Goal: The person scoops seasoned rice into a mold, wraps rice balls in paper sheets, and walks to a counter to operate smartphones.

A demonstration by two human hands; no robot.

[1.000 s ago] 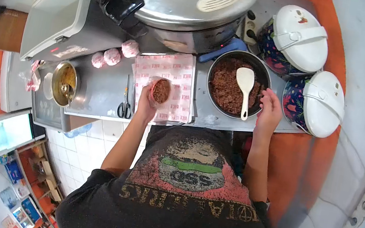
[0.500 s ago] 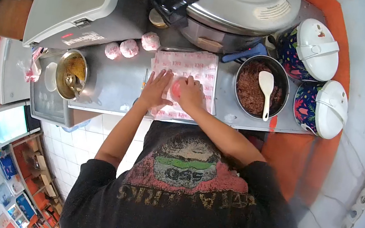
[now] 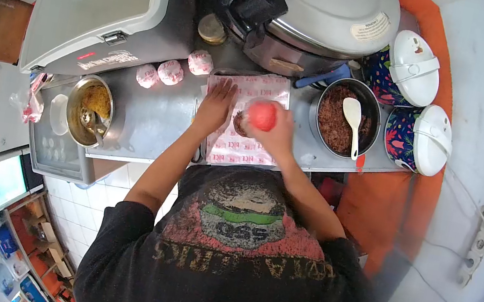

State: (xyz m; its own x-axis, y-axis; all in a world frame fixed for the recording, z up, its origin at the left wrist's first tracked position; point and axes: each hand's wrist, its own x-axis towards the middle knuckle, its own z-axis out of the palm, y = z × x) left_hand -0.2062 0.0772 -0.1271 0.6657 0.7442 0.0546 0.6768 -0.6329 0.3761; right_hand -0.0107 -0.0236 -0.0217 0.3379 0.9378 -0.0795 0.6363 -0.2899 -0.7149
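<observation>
- Since the frame 0.5 s ago: the red cup (image 3: 261,115), then mouth-down on the paper, has come up and tipped; the left hand (image 3: 216,107) has slid toward the paper's back edge.
- Right hand (image 3: 281,134): closed around the cup, slightly blurred, above the middle of the printed paper (image 3: 246,157).
- Left hand: palm down, fingers spread, resting on the paper's left side; it grips nothing. The 2 hands are apart.
- Rice portion (image 3: 238,124): dark brown, on the paper between the 2 hands, just beside the cup and partly hidden by it. Cannot tell whether cup and rice touch.
- Step in hand (judgement): turning 1 portion out of the cup. Next move calls for the cup drawn fully clear, rice left whole, paper held flat.
- Paper: at the front edge of the steel tabletop (image 3: 155,113).
- Right of the paper, near the front edge: pot (image 3: 316,125) of brown rice, white paddle (image 3: 353,120) lying in it.
- Beyond the paper's back-left corner: 3 wrapped balls (image 3: 170,72) in a row.
- Toward the tabletop's left end: steel bowl (image 3: 115,121) with yellow food.
</observation>
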